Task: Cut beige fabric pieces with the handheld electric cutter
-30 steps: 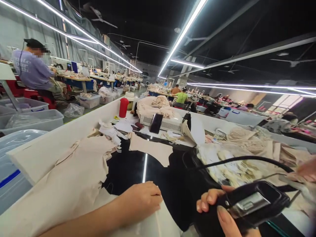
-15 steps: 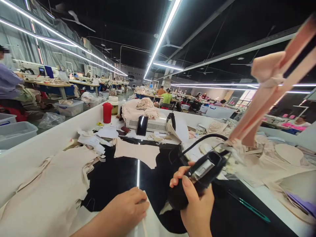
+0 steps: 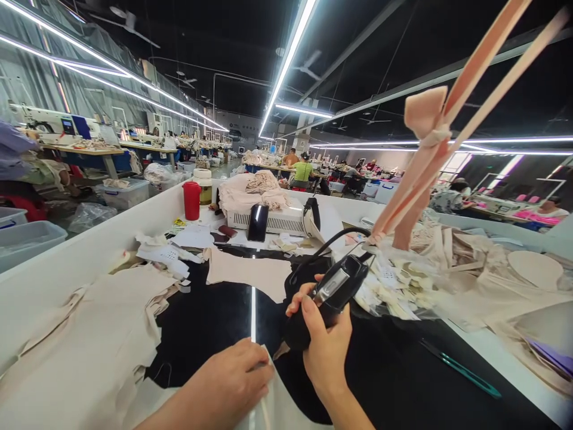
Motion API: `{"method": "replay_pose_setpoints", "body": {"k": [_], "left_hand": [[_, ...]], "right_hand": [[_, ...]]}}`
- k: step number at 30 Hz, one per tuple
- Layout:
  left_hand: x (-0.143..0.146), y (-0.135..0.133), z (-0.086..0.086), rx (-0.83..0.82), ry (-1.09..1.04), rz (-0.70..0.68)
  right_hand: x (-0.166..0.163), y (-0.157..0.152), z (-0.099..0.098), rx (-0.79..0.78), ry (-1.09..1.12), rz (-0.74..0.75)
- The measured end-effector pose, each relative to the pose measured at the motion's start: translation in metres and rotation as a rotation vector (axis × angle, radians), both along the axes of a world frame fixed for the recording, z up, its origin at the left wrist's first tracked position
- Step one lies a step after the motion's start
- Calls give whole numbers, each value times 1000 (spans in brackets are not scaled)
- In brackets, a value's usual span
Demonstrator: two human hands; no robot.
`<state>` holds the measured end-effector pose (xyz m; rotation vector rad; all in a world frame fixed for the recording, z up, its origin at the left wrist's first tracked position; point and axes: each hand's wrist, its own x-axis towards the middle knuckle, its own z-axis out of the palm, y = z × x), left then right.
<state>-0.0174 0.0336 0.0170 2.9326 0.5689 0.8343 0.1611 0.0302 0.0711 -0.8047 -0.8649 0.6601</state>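
Note:
My right hand (image 3: 323, 343) is closed round a black corded hand tool (image 3: 329, 294) with a silver plate, held over the glossy black work surface (image 3: 215, 316). Its cable (image 3: 331, 242) loops back toward the table's far end. My left hand (image 3: 233, 379) rests with curled fingers on a pale translucent sheet (image 3: 273, 406) at the near edge. Beige cut fabric pieces (image 3: 89, 340) lie to the left. A pink strap bundle (image 3: 430, 161) hangs taut from the upper right down to a heap of small pale pieces (image 3: 398, 280).
A white control box (image 3: 277, 222) with a black device leaning on it and a red cup (image 3: 191, 200) stand at the far end. A green pen-like tool (image 3: 461, 370) lies at right. Plastic bins (image 3: 27, 236) sit left. Other people work at distant tables.
My right hand has brought the black tool leftward and nearer the table's middle. The view has turned right, bringing the pink strap bundle into sight. My left hand stays on the sheet.

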Motion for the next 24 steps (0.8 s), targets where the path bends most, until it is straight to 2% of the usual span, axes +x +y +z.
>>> {"method": "replay_pose_setpoints", "body": {"k": [6, 12, 24], "left_hand": [[1, 0, -1, 45, -37, -14], [-1, -1, 2, -41, 19, -3], [-4, -2, 3, -48, 34, -13]], "right_hand": [[-1, -1, -1, 2, -29, -3], [-3, 0, -1, 20, -75, -24], [2, -18, 6, 7, 4, -16]]}}
